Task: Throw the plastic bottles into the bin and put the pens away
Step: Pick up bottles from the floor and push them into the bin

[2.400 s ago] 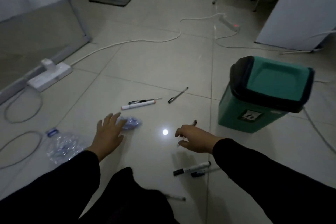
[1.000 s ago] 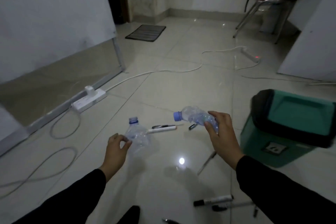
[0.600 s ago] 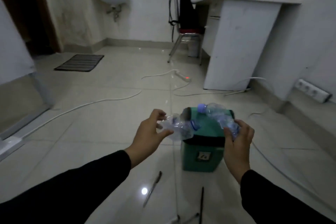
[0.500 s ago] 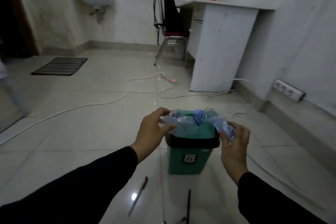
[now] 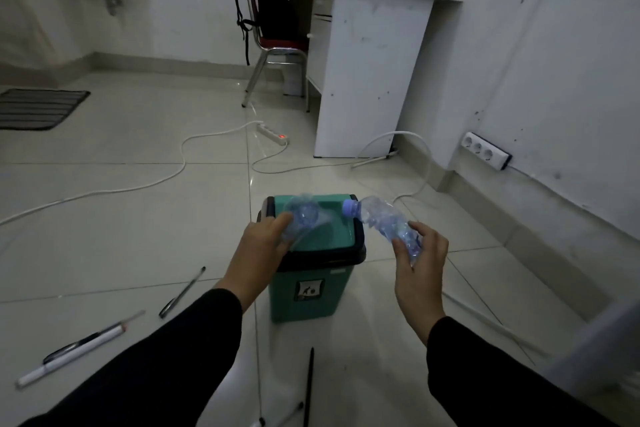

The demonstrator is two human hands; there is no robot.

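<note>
A green bin [image 5: 311,291] with a black rim and a green swing lid stands on the tiled floor in front of me. My left hand [image 5: 258,250] grips a crushed clear plastic bottle [image 5: 303,215] that rests on the lid. To the right of the bin, my right hand [image 5: 419,260] holds a second crushed bottle [image 5: 384,218], its blue cap pointing toward the lid. Pens lie on the floor: a dark pen [image 5: 182,292] left of the bin, a white marker [image 5: 71,355] farther left, and a thin black pen [image 5: 308,386] near my body.
White cables and a power strip [image 5: 272,133] run across the floor behind the bin. A white desk [image 5: 363,62] and a chair [image 5: 273,38] with a black bag stand at the back. A wall socket strip [image 5: 486,149] sits on the right. A dark mat [image 5: 38,107] lies far left.
I picked up both bottles from the floor and turned toward the bin. The left bottle has come down onto the bin lid; the right bottle has moved to the bin's right.
</note>
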